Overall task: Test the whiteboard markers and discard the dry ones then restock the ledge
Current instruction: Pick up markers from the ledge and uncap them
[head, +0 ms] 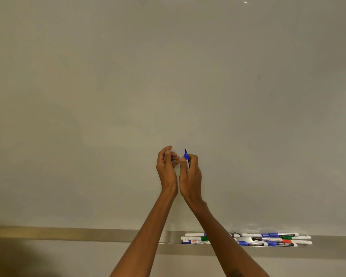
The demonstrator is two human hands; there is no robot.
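Note:
A blank whiteboard (168,76) fills most of the view. My right hand (191,175) grips a blue marker (186,157) upright, its uncapped dark tip pointing up, close to the board. Just to its left, my left hand (166,166) is curled around a small blue piece, apparently the marker's cap (172,158), mostly hidden by the fingers. Low down, the metal ledge (88,234) runs across the board's bottom edge. Several markers (268,239) with blue, green, red and black caps lie in a pile on its right part.
The left stretch of the ledge holds nothing. A dark blurred shape (12,258) fills the lower left corner. A wall strip (318,264) shows below the ledge. A small faint mark (259,77) sits on the board's upper right.

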